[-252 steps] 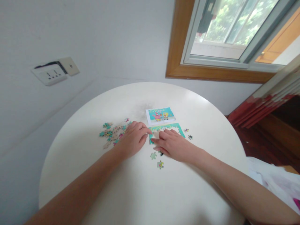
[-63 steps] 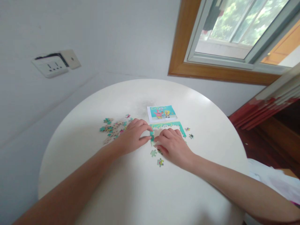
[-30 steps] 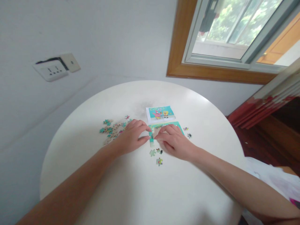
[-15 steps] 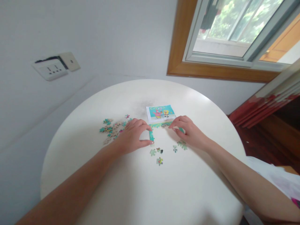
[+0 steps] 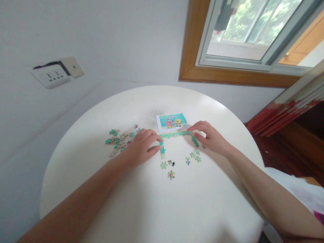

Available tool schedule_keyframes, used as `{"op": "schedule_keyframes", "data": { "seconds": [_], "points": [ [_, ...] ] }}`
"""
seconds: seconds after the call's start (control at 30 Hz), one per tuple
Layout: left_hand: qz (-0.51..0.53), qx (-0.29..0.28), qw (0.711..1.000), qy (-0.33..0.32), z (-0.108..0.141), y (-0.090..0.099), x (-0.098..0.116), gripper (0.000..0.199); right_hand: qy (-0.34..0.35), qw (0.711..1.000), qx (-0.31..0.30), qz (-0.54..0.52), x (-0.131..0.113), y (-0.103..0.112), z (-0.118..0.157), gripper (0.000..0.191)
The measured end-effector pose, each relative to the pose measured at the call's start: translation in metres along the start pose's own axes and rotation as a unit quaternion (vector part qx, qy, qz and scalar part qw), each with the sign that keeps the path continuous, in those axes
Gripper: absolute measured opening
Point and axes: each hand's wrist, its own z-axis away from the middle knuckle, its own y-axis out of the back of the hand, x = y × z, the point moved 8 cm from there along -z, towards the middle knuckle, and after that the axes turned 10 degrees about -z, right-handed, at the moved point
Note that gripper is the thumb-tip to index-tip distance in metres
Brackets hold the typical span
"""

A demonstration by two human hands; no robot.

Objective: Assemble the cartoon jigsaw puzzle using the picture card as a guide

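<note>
A partly joined jigsaw puzzle border (image 5: 174,134) lies flat on the white table, with a top row and a side strip hanging down at each end. My left hand (image 5: 145,145) rests at its left strip (image 5: 162,150), thumb and forefinger apart, their tips touching the strip's outer edge. At the top right corner, my right hand (image 5: 209,135) has thumb and forefinger closed on the border. Just behind it lies a picture card (image 5: 172,122) with a pink and a yellow cartoon figure. The right strip (image 5: 195,141) slants outward below my right thumb.
A heap of loose jigsaw pieces (image 5: 121,140) lies left of my left hand, partly hidden by it. Several pale pieces (image 5: 196,155) and a yellow-marked piece (image 5: 171,174) lie nearer me. The round table (image 5: 162,209) stands against a wall with a socket (image 5: 52,75).
My right hand has moved right and slightly up to the border's corner, uncovering the top row. My left thumb has slid up, closer to the forefinger, uncovering the lower left strip.
</note>
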Motion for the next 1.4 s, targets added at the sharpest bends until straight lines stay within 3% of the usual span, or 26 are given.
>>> {"op": "schedule_keyframes", "data": {
  "seconds": [0.2,0.43,0.73,0.9,1.03,1.4],
  "points": [
    [-0.002,0.001,1.0,-0.002,0.001,-0.001,0.0,0.019,-0.015,0.999,0.043,0.007,0.018,0.013,-0.001,0.03],
    [-0.007,0.002,1.0,-0.003,0.0,-0.001,0.0,0.019,-0.089,0.993,0.071,0.018,0.047,0.031,0.003,0.026],
    [-0.006,0.002,1.0,-0.002,0.0,0.001,0.002,0.018,-0.088,0.993,-0.042,0.066,0.06,0.017,0.005,0.022],
    [-0.008,0.0,1.0,0.0,0.0,0.0,0.0,0.019,-0.152,0.984,-0.086,0.022,0.071,0.02,0.013,0.02],
    [-0.009,0.003,1.0,-0.003,0.0,0.001,0.001,0.019,-0.145,0.982,-0.123,0.004,0.066,0.022,0.015,0.018],
    [-0.008,-0.001,1.0,-0.003,-0.001,0.0,-0.001,0.019,-0.129,0.983,-0.125,0.034,0.058,0.018,0.01,0.018]
  ]
}}
